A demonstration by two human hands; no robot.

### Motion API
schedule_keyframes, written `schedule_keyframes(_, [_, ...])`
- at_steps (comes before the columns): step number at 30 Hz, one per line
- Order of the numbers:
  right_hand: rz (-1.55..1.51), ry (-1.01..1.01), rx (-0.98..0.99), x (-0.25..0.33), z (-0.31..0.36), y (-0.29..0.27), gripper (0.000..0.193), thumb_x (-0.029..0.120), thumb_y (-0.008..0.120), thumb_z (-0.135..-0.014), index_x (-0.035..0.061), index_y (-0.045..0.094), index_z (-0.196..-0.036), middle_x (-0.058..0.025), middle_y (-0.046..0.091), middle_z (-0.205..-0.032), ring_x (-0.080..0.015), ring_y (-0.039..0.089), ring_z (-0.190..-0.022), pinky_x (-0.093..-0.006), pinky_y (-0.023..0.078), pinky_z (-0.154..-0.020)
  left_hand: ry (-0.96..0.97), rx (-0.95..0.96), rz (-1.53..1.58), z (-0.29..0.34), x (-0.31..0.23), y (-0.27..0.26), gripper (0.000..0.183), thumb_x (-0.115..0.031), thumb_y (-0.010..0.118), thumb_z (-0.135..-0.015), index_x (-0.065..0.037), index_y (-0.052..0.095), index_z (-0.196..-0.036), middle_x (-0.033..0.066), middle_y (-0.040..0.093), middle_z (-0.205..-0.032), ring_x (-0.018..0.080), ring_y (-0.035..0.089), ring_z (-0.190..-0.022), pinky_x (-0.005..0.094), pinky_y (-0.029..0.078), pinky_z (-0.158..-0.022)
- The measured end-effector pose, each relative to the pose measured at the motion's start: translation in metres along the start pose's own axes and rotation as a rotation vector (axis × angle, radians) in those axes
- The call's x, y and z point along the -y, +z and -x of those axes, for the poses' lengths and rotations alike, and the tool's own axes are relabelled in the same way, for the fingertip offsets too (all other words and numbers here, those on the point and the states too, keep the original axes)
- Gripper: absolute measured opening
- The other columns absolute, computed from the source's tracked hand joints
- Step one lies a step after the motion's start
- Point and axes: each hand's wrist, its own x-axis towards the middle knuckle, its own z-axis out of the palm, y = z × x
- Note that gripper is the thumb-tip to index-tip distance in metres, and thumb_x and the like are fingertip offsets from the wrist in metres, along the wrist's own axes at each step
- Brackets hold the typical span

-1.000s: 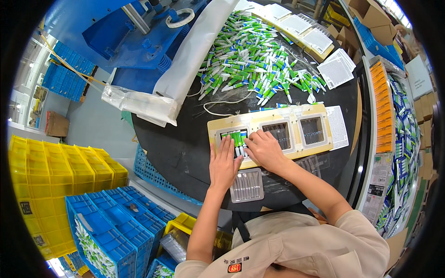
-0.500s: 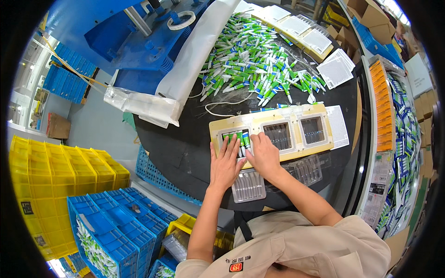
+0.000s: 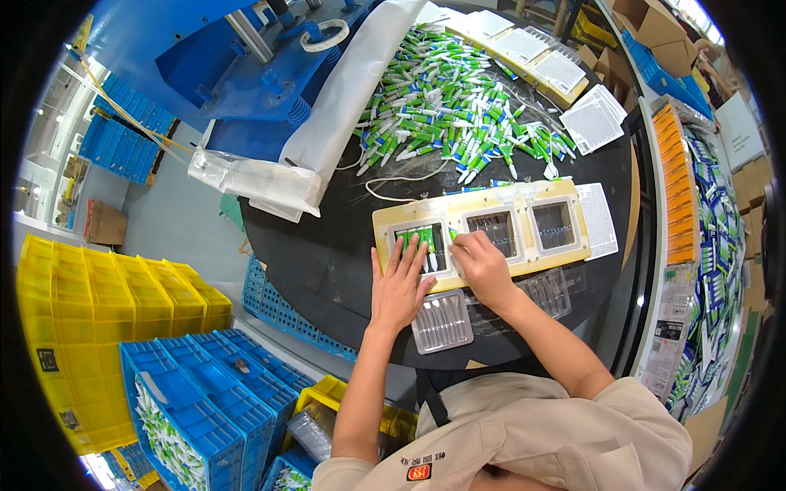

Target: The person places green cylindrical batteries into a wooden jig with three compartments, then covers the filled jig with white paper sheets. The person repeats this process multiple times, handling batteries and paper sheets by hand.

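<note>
A cream frame (image 3: pixel 524 266) with three windows lies across the near part of the round black table. Its left window holds a few small green tubes (image 3: pixel 424 236) with white caps, side by side. My left hand (image 3: pixel 399 286) lies with its fingers stretched over that window's left side, touching the tubes. Just right of the window, my right hand (image 3: pixel 485 268) is pinched; a green end of a tube (image 3: pixel 453 234) shows at its fingertips, the rest hidden. Clear ribbed plastic trays sit in the middle window (image 3: pixel 491 233) and right window (image 3: pixel 553 227), without tubes.
A heap of green, white and blue tubes (image 3: pixel 458 106) covers the table's far side. A loose clear tray (image 3: pixel 443 322) lies at the near edge. White printed cards (image 3: pixel 593 123) are on the right. A blue press (image 3: pixel 246 74) stands far left, above stacked blue crates (image 3: pixel 205 393).
The blue-marked tube at the right of the left window's row is gone from there. My right hand has moved slightly right, with a green tube end at its fingertips. My left hand stays put.
</note>
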Motion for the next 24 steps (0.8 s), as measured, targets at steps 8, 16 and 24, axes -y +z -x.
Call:
schedule_keyframes(8, [0.028,-0.298,0.180,-0.012,-0.002,0.024,0.021,0.008,0.064,-0.073,-0.0053,0.066,-0.089,-0.0122,0.063,-0.097,-0.0262,0.061,-0.094,-0.0337,0.054,-0.080,0.058,-0.047,-0.044,0.000,0.003,0.001,0.055,-0.044,0.058,-0.098,-0.025,0.052,-0.150,0.0026,0.040,-0.161,0.0276,0.032,-0.151,0.0642,0.012,-0.122])
schedule_keyframes(16, [-0.234,-0.112,0.155,-0.032,-0.009,0.021,0.021,0.000,0.064,-0.078,-0.0042,0.067,-0.098,-0.0148,0.068,-0.105,-0.0317,0.064,-0.101,-0.0390,0.054,-0.088,0.035,-0.008,-0.046,-0.002,0.000,0.000,0.054,-0.046,0.055,-0.100,-0.023,0.052,-0.149,0.0037,0.041,-0.160,0.0290,0.031,-0.151,0.0684,0.013,-0.120])
schedule_keyframes(24, [-0.142,0.209,0.107,-0.015,-0.014,0.023,0.027,0.025,0.076,-0.084,0.0022,0.064,-0.094,-0.0109,0.059,-0.094,-0.0322,0.058,-0.093,-0.0424,0.049,-0.077,0.020,-0.009,0.002,0.000,-0.001,0.000,0.053,-0.041,0.061,-0.098,-0.023,0.054,-0.147,0.0043,0.042,-0.159,0.0293,0.032,-0.150,0.0689,0.013,-0.120])
